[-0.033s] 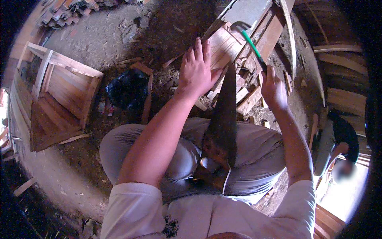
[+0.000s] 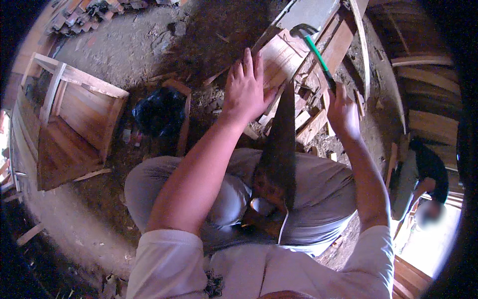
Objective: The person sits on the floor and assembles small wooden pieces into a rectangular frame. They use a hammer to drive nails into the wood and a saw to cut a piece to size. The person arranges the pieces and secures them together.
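Observation:
My right hand (image 2: 343, 112) is closed round the dark grip of a claw hammer (image 2: 316, 54) with a green shaft. The hammer's dark head rests over or hovers just above the far end of a pale wooden board (image 2: 281, 56); I cannot tell whether it touches. Along the board's left edge lies my left hand (image 2: 244, 92), fingers stretched out and thumb against the wood. A handsaw (image 2: 280, 134) lies across my lap, its handle between my legs and its dark blade pointing away toward the board.
Wood offcuts (image 2: 311, 124) lie beneath and beside the board. To the left are a wooden frame box (image 2: 82, 107) and a black plastic bag (image 2: 160, 110). Stacked wood (image 2: 87, 17) sits far left. Another person (image 2: 432, 169) is at the right.
The hammer head is blurred in the earlier frame and sharp now, slightly higher on the board's far end. My left hand has stayed in place.

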### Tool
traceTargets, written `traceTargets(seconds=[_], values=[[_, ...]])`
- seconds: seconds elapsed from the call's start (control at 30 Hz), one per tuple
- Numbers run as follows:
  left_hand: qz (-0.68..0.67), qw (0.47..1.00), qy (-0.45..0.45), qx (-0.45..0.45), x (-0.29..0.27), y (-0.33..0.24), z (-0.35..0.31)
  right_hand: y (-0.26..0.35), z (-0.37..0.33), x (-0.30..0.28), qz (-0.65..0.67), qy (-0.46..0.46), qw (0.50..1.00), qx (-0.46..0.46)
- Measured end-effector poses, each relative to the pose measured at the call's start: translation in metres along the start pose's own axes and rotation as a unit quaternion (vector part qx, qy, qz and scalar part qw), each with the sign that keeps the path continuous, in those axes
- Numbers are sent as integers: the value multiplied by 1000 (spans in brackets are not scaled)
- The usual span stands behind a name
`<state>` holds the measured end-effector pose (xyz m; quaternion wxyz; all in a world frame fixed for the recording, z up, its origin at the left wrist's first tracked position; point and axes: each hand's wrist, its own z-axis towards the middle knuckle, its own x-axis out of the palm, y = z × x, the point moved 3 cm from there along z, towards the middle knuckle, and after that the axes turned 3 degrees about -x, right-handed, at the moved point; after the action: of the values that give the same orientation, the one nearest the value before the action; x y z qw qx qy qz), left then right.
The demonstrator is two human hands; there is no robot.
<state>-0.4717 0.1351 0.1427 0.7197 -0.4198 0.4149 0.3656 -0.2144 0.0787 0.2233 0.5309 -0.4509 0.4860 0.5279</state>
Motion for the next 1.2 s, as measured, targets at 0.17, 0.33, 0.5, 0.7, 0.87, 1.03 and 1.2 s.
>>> traceTargets(seconds=[0.17, 0.33, 0.5, 0.7, 0.87, 1.03, 1.2], values=[[12, 1000, -8, -4, -1, 2, -1, 7, -2, -5, 62, -104, 992, -32], [-21, 999, -24, 3, 1, 2, 1, -9, -1, 14, 52, -13, 998, 12], [-20, 1000, 1, -6, 1, 2, 1, -18, -3, 19, 70, -97, 993, -1], [-2, 1000, -16, -1, 3, 4, 2, -22, 2, 5, 80, -136, 986, -51], [-23, 999, -20, -25, -2, -8, 1, -22, -18, -11, 464, -87, 879, 65], [-16, 994, -87, -70, 4, -8, -3, 51, -20, -46, 669, 56, 664, 329], [-46, 998, -31, -5, -18, 0, 23, 84, -19, -35, 640, -43, 683, 349]])
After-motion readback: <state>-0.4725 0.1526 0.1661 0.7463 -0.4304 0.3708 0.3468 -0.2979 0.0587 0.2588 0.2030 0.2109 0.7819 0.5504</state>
